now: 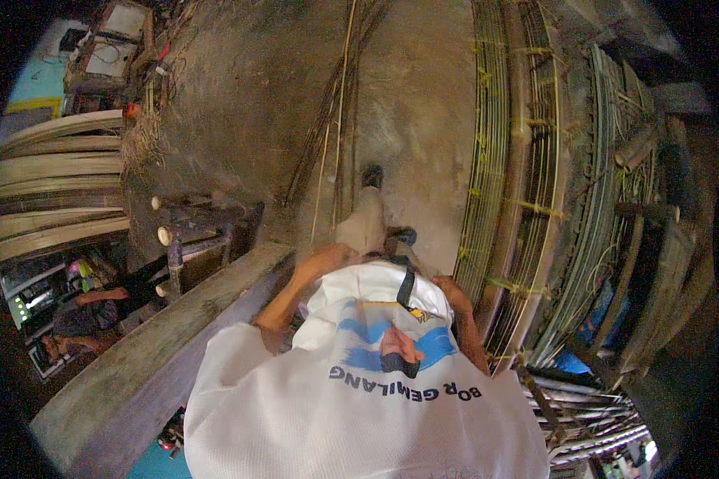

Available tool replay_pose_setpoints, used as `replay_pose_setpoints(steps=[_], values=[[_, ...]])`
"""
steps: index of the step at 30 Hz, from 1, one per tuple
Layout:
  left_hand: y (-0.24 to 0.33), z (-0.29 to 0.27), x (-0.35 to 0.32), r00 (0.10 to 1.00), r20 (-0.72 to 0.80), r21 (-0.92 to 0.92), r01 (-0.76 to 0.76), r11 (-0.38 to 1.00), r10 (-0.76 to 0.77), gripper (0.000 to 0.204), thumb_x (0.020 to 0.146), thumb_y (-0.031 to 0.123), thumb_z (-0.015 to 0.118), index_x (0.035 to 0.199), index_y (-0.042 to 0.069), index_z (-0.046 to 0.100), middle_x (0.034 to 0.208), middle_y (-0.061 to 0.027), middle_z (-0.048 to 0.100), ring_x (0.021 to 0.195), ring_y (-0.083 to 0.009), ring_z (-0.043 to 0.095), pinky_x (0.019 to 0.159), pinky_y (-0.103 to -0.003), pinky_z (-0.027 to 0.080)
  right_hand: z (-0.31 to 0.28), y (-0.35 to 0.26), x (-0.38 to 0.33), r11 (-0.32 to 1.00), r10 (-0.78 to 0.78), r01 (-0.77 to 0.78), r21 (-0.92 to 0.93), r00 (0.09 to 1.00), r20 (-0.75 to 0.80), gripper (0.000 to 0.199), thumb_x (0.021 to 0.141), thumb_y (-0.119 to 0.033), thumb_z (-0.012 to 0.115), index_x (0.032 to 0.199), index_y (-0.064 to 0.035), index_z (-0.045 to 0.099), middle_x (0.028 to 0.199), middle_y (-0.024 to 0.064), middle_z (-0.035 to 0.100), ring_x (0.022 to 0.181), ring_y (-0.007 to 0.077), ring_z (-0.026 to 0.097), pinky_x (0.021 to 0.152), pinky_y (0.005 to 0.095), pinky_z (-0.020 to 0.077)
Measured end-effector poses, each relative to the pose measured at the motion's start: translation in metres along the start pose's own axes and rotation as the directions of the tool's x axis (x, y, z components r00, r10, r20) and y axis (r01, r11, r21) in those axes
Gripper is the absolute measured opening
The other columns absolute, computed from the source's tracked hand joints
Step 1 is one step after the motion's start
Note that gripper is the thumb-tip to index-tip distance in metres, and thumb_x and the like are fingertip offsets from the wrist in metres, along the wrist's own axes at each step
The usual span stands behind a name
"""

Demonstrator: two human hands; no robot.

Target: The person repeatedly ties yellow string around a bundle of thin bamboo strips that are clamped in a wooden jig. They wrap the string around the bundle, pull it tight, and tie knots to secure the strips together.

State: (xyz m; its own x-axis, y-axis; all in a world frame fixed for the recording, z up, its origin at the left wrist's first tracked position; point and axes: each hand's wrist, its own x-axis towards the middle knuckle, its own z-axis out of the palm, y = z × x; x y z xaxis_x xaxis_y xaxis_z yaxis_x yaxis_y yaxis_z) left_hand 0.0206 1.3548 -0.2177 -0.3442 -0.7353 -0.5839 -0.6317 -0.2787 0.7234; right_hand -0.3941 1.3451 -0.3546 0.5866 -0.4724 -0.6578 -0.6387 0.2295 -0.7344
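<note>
My left hand [334,259] is at my waist, beside the lower edge of my white shirt [359,351]. Its fingers are partly hidden against the clothing, so whether they grip anything is unclear. On the other side of the shirt's hem, my right hand [452,292] rests close to the cloth, with its fingers mostly hidden too. A dark strap [407,287] hangs over the shirt front between the two hands. Below them show my light trousers [363,223] and a dark shoe [372,176] on the floor.
Long thin strips [321,120] lie on the floor [240,80] ahead. Bundled bamboo strips [491,136] with yellow ties line the right. A concrete ledge [168,351], bamboo frame [204,239] and stacked curved strips [64,168] stand left. Another person [88,319] is far left.
</note>
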Motion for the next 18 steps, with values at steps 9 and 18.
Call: replay_pose_setpoints(steps=[9, 18], values=[[-0.102, -0.035, 0.084, 0.908, 0.364, -0.344, 0.338, 0.876, -0.207, 0.029, 0.082, 0.031, 0.063, 0.098, 0.007, 0.069, 0.087, -0.0115, 0.067, 0.075, -0.0266, 0.065, 0.064, -0.037, 0.052, -0.043, -0.089, 0.012, 0.996, 0.016, 0.004, -0.091, 0.977, 0.214, 0.041, 0.094, -0.036, 0.049, 0.091, 0.0015, 0.064, 0.083, 0.0166, 0.067, 0.072, 0.0275, 0.062, 0.067, 0.0384, 0.0482], [-0.426, -0.018, 0.342, 0.517, -0.610, -0.393, 0.460, 0.796, -0.600, 0.021, 0.080, 0.021, 0.059, 0.084, 0.003, 0.069, 0.084, -0.0204, 0.066, 0.075, -0.0374, 0.064, 0.066, -0.047, 0.050, -0.011, -0.156, 0.177, 0.862, 0.333, -0.432, -0.266, 0.877, -0.346, 0.034, 0.096, -0.026, 0.050, 0.114, 0.0021, 0.056, 0.106, 0.0240, 0.060, 0.097, 0.0378, 0.057, 0.081, 0.0450, 0.0434]])
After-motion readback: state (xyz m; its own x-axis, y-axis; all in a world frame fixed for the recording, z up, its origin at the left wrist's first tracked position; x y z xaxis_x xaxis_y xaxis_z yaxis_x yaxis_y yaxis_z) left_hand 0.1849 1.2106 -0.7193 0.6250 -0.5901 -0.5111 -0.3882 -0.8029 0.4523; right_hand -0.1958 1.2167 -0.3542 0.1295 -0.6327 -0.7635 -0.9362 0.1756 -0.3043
